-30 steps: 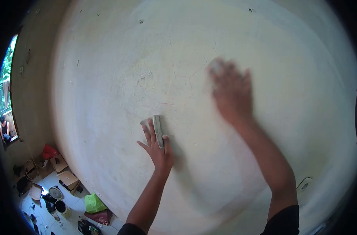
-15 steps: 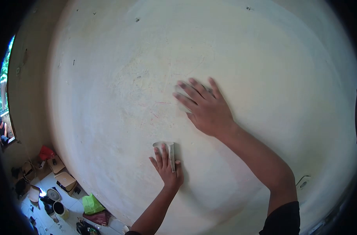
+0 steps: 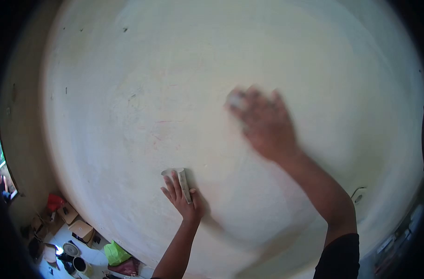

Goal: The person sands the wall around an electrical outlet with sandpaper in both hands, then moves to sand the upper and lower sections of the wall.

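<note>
The left grip [image 3: 188, 209] has its fingers lengthened and spread over a grey sheet [image 3: 184, 185], with the thumb out to the right side; the right grip [image 3: 269, 128] is blurred, its fingers apparently fanned, and whether they clasp the pale patch [image 3: 236, 100] under their tips cannot be told. Two hands, then, and one sheet clearly seen: it lies between the left fingers and the wall [image 3: 212, 56], below and left of the right hand, its top edge curved and one long fold standing up between index finger and thumb.

On the floor [image 3: 98, 257] at lower left are one crumpled green bag [image 3: 115, 254], one maroon bag [image 3: 127, 267] beside it with pale marks too small to read, and one red bag [image 3: 56, 202] farther back. One round lid [image 3: 71, 249] rests near one pale bucket [image 3: 80, 266] with a dark inside.

The wall is matt and cream, mottled with grey, with thin reddish scratches above the left hand and three small dark pits near its upper left. One pale socket [image 3: 359, 196] with a rounded recess sits right of the right forearm.
</note>
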`<state>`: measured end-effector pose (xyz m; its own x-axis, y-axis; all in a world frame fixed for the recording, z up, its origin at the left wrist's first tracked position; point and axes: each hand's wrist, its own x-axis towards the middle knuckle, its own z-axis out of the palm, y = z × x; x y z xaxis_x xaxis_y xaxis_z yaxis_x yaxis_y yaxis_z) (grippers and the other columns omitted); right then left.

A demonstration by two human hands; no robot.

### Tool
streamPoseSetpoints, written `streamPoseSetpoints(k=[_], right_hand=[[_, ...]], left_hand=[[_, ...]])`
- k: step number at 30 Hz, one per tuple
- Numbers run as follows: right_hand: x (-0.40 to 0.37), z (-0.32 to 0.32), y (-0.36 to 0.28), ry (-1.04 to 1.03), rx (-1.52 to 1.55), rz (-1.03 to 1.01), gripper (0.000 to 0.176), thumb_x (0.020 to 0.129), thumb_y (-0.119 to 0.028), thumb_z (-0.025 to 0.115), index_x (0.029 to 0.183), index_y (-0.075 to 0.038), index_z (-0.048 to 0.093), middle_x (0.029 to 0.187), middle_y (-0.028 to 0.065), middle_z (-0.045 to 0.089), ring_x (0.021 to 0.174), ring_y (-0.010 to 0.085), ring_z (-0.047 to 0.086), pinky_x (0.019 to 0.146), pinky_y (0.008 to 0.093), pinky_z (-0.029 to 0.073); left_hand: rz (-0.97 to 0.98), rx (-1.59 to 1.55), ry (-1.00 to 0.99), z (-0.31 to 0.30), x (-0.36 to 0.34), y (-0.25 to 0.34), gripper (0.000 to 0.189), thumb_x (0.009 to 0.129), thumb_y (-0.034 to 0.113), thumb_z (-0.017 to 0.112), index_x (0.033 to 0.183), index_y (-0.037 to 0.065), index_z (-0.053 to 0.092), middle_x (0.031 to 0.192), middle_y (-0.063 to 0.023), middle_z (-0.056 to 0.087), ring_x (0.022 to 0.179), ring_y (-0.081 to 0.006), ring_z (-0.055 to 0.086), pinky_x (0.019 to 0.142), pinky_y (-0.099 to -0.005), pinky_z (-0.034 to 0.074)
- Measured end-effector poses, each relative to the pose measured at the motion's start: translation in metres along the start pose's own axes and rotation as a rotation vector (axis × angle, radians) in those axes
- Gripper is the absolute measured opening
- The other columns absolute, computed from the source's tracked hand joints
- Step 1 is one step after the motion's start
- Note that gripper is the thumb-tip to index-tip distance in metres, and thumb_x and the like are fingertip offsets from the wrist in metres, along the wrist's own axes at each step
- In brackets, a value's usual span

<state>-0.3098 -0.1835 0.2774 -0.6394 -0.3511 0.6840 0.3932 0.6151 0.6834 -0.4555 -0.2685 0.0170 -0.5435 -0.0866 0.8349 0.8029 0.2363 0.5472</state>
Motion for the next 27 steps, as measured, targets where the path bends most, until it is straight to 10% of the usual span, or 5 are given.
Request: streamPoseSetpoints(k=[6,11,18,23,27], right_hand=[[-0.057,-0.009,0.034,0.081,-0.189,0.438,0.064,0.079,-0.028,0.06,0.138,-0.026,0.038,0.147,0.0011,0.032,0.134,0.0247,0.03,0.108,0.0557,0.016],[-0.12,-0.012,0.032,-0.141,0.081,-0.002,0.061,0.077,-0.027,0.061,0.135,-0.029,0.042,0.144,0.002,0.035,0.134,0.0247,0.031,0.108,0.0538,0.02],[-0.169,-0.018,0.083,0.052,-0.155,0.604,0.063,0.078,-0.021,0.06,0.138,-0.024,0.04,0.147,0.0051,0.03,0.136,0.0285,0.026,0.108,0.0581,0.013],[-0.199,-0.02,0.076,-0.134,0.032,-0.131,0.065,0.072,-0.029,0.063,0.134,-0.032,0.044,0.147,-0.0011,0.032,0.137,0.0215,0.026,0.111,0.0546,0.013],[-0.162,-0.048,0.15,0.029,-0.162,0.399,0.063,0.08,-0.029,0.059,0.138,-0.028,0.037,0.148,0.0014,0.03,0.137,0.0243,0.026,0.109,0.0556,0.015]], left_hand=[[-0.006,0.01,0.006,0.003,-0.001,0.0,0.057,0.096,0.035,0.027,0.141,0.0,0.027,0.15,-0.0145,0.023,0.14,-0.0368,0.008,0.108,-0.0571,-0.002],[0.098,-0.041,0.005,-0.004,0.038,0.03,0.056,0.094,0.033,0.031,0.14,0.001,0.031,0.15,-0.0116,0.024,0.14,-0.0371,0.008,0.107,-0.0598,-0.001],[0.235,-0.079,-0.011,-0.014,0.133,0.108,0.055,0.093,0.023,0.039,0.145,0.01,0.024,0.151,-0.0043,0.022,0.141,-0.0316,0.008,0.109,-0.0582,0.0],[0.572,0.193,-0.051,-0.005,0.134,0.17,0.054,0.094,0.028,0.038,0.145,0.018,0.025,0.153,-0.0003,0.018,0.142,-0.0268,0.007,0.111,-0.0569,0.002],[0.562,0.176,0.031,0.005,0.189,0.216,0.053,0.095,0.03,0.035,0.146,0.021,0.022,0.153,0.004,0.015,0.142,-0.0274,0.007,0.111,-0.0565,0.002]])
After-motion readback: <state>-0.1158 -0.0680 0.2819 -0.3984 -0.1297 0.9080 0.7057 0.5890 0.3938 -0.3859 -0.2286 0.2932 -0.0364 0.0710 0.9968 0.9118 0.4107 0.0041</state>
